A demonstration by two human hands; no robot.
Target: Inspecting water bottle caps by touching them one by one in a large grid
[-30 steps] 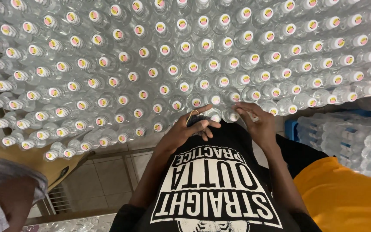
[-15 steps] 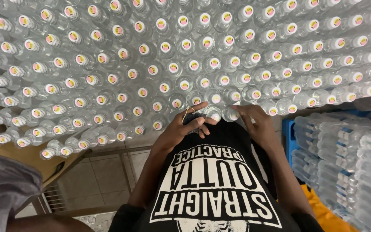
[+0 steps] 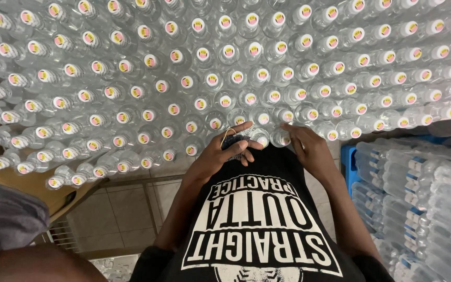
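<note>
A wide field of clear plastic bottles with white caps and pink-and-yellow round stickers stands packed together in front of me. My left hand is at the nearest row, curled around a small dark object with a thin loop over the fingers. My right hand lies just to the right of it. Its fingertips rest on the cap of a front-row bottle, and it grips nothing. Both forearms reach out over my black printed shirt.
Shrink-wrapped packs of bottles are stacked at the right beside a blue edge. Tiled floor shows below the bottles. Another person's grey sleeve and arm are at the lower left, near a brown board.
The view has tilted, and the orange cloth at the lower right has gone out of sight. Both hands have stayed at the front row; the left fingers have curled a little more on the dark object.
</note>
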